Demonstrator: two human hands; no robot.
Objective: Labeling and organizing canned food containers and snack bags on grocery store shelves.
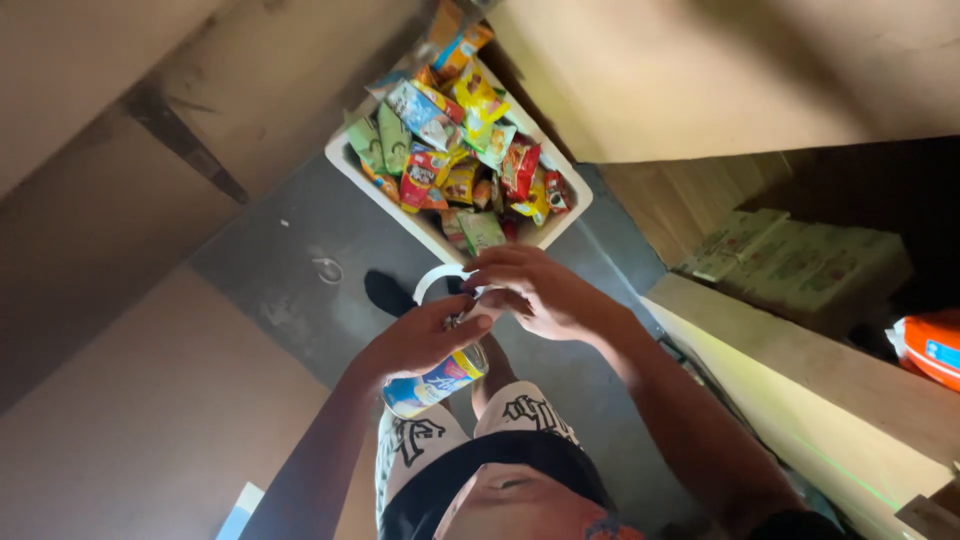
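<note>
- The left hand (pixel 420 340) is wrapped around a small tin can (pixel 435 382) with a blue and white label, holding it tilted, its top end pointing up toward the other hand.
- The right hand (pixel 535 290) sits at the top of the can, fingers curled and pinched close together; what exactly they grip there is hidden by the fingers.
- A thin white ring-shaped piece (pixel 432 278) shows just above the two hands, near the right fingers; whether it is touched cannot be told.
- The can is held in the air in front of the person's body, above the white patterned shorts (pixel 430 440) and over the grey floor (pixel 300 260).
- Beyond the hands a white tub (pixel 440 238) stands on the floor, filled with many small colourful snack packets (pixel 455 140).
- To the right a wooden shelf (pixel 800 360) holds pale cardboard boxes (pixel 800 265) and an orange pack (pixel 930 345) at its far end.
- Large brown cardboard sheets (pixel 120 180) fill the left side.
</note>
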